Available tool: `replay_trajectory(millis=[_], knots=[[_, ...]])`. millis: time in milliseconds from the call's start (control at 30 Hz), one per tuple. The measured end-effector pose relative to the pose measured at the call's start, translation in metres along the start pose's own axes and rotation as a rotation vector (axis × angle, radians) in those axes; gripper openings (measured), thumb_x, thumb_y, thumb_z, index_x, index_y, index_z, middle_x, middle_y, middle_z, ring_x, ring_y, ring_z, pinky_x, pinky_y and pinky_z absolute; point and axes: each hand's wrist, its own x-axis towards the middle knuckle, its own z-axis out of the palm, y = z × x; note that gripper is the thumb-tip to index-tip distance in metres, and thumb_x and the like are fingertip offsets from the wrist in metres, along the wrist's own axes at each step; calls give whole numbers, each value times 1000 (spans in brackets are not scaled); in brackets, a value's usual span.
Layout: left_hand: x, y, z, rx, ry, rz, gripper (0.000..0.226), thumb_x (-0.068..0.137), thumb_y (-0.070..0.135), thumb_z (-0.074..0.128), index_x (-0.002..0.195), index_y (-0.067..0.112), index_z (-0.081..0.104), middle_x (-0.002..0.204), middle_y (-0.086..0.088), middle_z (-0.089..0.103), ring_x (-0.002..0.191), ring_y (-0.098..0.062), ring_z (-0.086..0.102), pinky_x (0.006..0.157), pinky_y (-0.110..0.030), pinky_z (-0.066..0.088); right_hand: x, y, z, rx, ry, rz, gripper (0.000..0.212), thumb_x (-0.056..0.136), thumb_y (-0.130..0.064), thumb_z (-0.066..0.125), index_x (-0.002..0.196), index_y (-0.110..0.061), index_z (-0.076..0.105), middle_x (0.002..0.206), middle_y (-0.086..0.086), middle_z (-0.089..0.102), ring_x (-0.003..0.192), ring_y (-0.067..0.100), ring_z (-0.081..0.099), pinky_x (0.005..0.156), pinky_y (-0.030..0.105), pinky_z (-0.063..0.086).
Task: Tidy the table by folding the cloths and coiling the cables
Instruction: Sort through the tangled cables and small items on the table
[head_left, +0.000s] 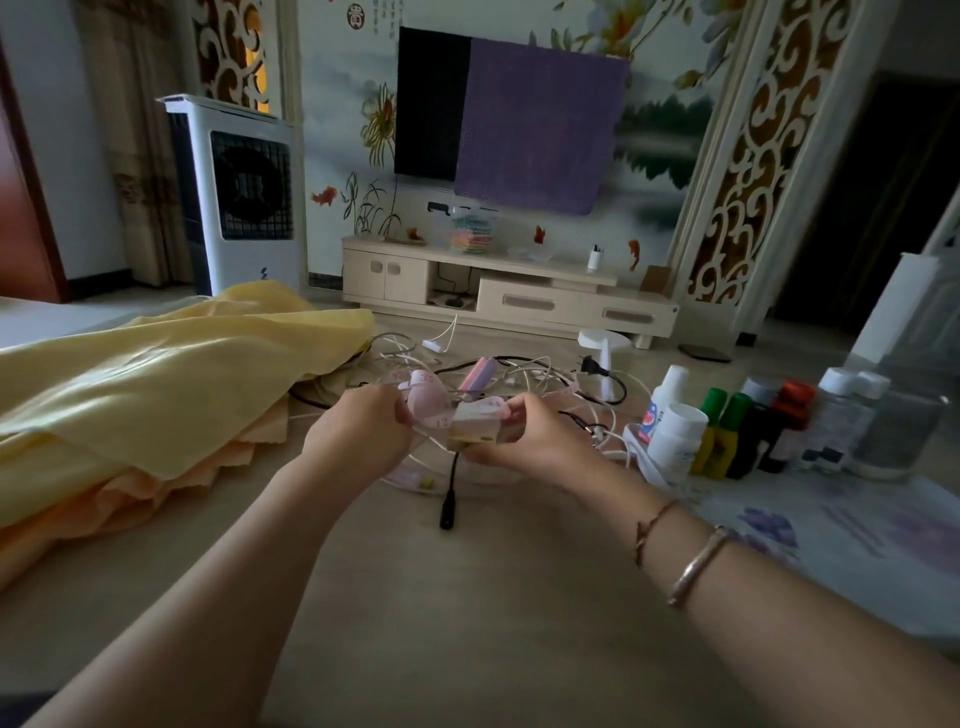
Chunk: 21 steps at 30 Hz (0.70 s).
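Observation:
My left hand (363, 428) pinches a loop of pink measuring tape (428, 408) above the table. My right hand (524, 439) grips the folded bundle of the same tape (475, 426) right beside it. Behind and below my hands lies a tangle of white cables (524, 376) and a black cable whose plug (447, 514) points toward me. A black mains plug (592, 366) lies at the far side of the tangle. A crumpled yellow cloth (156, 374) covers the table's left part, on top of an orange cloth (156, 488).
Several bottles stand at the right: a white one (675, 441), green-capped yellow ones (719, 431), dark ones with red caps (784, 421) and clear jars (852, 415). A small white lamp (602, 348) stands behind the cables. A flowered mat (831, 545) lies at the right front.

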Motion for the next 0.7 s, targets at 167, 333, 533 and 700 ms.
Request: replay_trajectory(millis=[167,333,533,700], knots=[[-6,13,6,46,52,41,22,89,12,43,93,14,64,93,-5,65,85,-24,61,76,-39,54,-31,13,-37,245,153,51,56,71,-26,83,115,-13,52,113,3,60,105,16,60,81,25,53],[-22,36,16,95,114,176,24,92,14,41,102,19,62,107,1,63,96,-20,58,81,-39,51,-66,35,-80,392,178,89,47,74,-31,79,110,-17,54,114,5,64,99,20,67,82,33,56],[-32,65,37,-9,145,285,17,92,14,48,98,14,64,98,0,58,91,-20,56,79,-36,52,-92,73,-127,225,270,188,69,48,-65,75,104,-28,58,99,-5,65,86,10,66,68,25,52],[-34,90,72,-57,67,290,21,83,8,50,96,15,65,103,0,68,98,-24,61,82,-37,51,-86,123,-173,315,326,409,37,83,-34,70,109,-14,53,84,10,59,58,14,51,38,20,42]])
